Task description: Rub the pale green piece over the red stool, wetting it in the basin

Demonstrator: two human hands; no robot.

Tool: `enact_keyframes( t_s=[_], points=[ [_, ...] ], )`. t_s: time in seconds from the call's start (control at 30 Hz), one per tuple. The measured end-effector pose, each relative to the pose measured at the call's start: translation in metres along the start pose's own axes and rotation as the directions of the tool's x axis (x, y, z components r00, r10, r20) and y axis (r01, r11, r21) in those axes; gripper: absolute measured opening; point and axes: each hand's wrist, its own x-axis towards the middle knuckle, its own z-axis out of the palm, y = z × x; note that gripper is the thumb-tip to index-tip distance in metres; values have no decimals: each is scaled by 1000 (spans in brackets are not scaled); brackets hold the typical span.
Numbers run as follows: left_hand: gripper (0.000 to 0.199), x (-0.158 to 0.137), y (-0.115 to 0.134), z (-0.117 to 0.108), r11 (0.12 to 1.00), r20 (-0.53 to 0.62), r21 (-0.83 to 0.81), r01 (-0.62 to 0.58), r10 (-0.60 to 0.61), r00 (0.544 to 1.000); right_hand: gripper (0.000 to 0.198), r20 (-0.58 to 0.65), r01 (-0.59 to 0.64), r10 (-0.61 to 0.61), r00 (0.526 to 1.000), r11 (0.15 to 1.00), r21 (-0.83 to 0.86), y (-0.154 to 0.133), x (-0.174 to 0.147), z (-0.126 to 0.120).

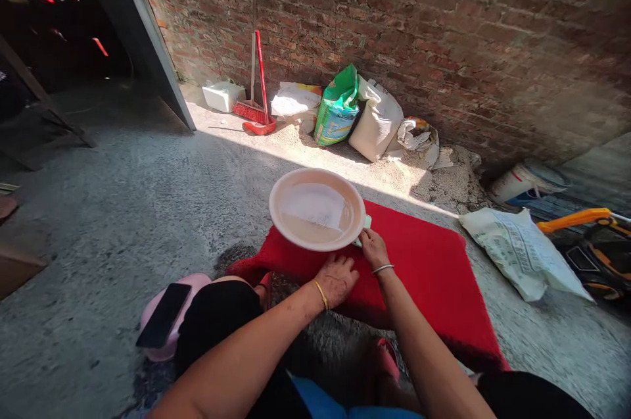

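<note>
red cloth (419,241) covers what seems a low worktop, a wide basin (315,208) of what looks like water standing at its far left end. the left hand (337,279) rests on the cloth, fingers loose, holding nothing that shows; the right hand (374,248) appears to grasp a pale-green object (368,222), partly hidden beside the basin. the step in hand looks like taking hold of that object; the next move calls for a firm grasp without jolting the basin.

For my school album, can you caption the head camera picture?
Left hand on red cloth, right hand holding pale green object beside a basin.
</note>
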Motion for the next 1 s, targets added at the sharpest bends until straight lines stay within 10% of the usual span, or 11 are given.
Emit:
enact_keyframes(
  t_s=[0.73,1.0],
  points=[
    [21,-5,1,-18,999,43,-38,-16,18,999,58,-104,-238,253,962,961,141,25,15,-34],
    [18,-8,0,-12,998,-96,-22,-61,59,994,55,2,-229,239,971,929,289,10,5,0]
  ],
)
